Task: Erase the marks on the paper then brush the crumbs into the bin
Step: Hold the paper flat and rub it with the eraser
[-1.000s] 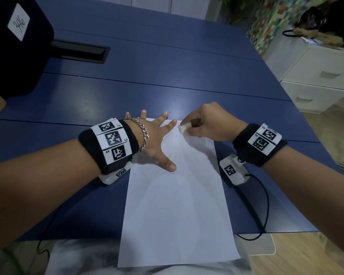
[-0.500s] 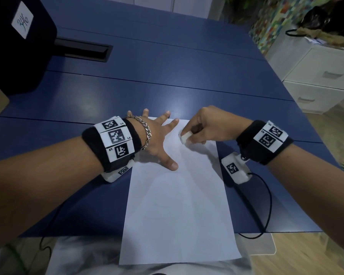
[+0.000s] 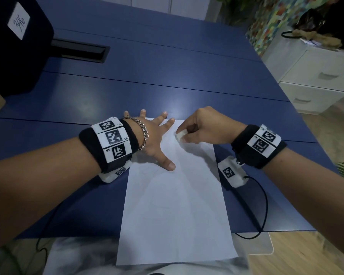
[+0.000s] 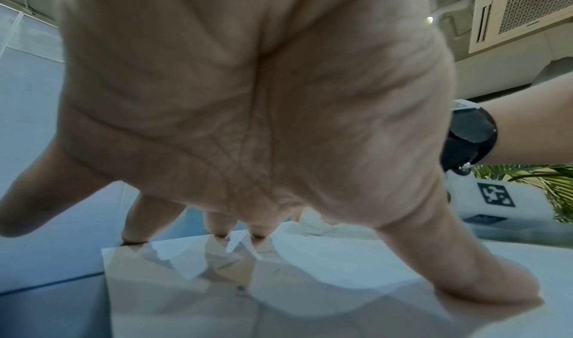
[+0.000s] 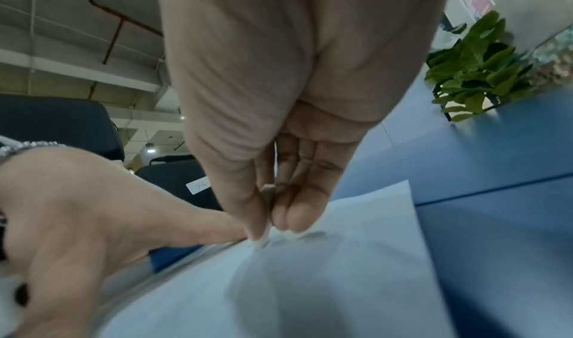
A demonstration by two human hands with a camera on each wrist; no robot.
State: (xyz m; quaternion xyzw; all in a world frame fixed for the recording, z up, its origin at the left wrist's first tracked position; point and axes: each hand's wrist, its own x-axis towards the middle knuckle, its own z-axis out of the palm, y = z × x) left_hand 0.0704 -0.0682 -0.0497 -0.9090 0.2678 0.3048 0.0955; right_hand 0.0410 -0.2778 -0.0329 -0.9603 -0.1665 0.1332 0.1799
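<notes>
A white sheet of paper [image 3: 177, 205] lies on the blue table [image 3: 167, 82], its near end hanging over the front edge. My left hand [image 3: 157, 139] lies flat with fingers spread on the paper's far left corner, thumb [image 4: 459, 269] pressed on the sheet [image 4: 310, 294]. My right hand [image 3: 203, 130] pinches a small white eraser [image 3: 180, 135] and holds it down on the paper near the far edge. In the right wrist view the eraser [image 5: 269, 191] shows between thumb and fingers, touching the paper [image 5: 325, 282]. Faint pencil marks are barely visible.
A large black case [image 3: 14, 44] with a white label stands at the far left. A black cable slot [image 3: 79, 50] is set into the table behind it. White drawers [image 3: 314, 80] stand off the table's right. Cables [image 3: 264, 205] trail from my wrist.
My right hand has drawn the eraser a little toward me and back across the paper's far end. My left hand has stayed pressed on the corner.
</notes>
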